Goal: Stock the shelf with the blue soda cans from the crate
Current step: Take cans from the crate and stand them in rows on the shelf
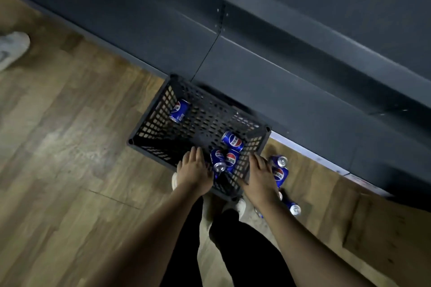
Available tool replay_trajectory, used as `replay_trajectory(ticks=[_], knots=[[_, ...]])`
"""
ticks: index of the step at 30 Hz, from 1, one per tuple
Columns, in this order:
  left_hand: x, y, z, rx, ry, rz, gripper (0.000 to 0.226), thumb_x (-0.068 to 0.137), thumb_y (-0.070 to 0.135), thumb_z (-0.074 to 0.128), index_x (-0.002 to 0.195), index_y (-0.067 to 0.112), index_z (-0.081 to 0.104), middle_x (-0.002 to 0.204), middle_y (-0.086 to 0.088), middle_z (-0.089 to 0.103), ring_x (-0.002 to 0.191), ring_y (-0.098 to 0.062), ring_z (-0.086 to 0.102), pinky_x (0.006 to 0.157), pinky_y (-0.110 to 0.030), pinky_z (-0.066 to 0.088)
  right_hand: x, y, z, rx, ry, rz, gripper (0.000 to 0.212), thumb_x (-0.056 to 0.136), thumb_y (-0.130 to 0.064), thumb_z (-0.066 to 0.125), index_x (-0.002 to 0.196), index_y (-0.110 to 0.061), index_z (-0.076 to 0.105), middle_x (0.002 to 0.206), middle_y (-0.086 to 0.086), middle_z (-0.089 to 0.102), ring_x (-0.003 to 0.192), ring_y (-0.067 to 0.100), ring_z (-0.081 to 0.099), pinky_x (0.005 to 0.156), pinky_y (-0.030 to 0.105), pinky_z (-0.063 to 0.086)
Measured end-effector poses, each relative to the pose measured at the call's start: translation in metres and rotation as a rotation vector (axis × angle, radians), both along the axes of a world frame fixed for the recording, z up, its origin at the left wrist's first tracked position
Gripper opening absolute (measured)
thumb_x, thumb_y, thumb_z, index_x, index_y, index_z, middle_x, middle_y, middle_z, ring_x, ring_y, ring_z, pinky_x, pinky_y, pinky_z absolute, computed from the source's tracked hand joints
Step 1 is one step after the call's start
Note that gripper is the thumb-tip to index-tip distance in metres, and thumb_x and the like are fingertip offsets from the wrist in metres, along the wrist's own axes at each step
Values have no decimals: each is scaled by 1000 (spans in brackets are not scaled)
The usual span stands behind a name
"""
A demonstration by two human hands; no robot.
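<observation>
Over the crate's near rim (149, 150), left hand (193, 173) and right hand (260, 176) spread flat, holding nothing, beside blue cans (225, 158).

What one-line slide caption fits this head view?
Both hands reach into a black crate holding four blue soda cans; more cans lie on the wood floor.

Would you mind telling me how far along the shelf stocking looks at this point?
Nothing looks stocked: no cans show on the dark shelf. In hand: the left hand and right hand reach flat to the crate; neither has a grip on a can. Left: one can at the far end, three clustered cans near the hands, and several loose cans on the floor.
</observation>
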State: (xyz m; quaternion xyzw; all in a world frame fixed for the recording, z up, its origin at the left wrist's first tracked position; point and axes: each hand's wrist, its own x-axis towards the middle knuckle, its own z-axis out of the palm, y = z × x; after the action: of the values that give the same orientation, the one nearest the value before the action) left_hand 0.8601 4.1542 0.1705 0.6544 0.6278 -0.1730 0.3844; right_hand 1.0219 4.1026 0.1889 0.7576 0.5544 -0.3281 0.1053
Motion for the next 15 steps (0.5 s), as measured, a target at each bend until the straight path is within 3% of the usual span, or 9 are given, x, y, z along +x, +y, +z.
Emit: replay_trajectory(ticks=[9,15], knots=[[32,-11,-146,-86,15,-16,81,91,39,51,151,11,3,159,-6,4,146,-25,5,118,-38,10,4,15,-151,-90,-5,-16,79,91,-21,58,152,-9,10,159,7,9,145,26,12,117,34,20],[52,0,-256,-160,8,56,88,89,39,56,150,9,1,159,-8,5,145,-26,8,118,-38,13,7,37,-262,-113,-92,55,79,89,-12,60,150,-6,11,158,12,10,143,27,19,117,33,22]])
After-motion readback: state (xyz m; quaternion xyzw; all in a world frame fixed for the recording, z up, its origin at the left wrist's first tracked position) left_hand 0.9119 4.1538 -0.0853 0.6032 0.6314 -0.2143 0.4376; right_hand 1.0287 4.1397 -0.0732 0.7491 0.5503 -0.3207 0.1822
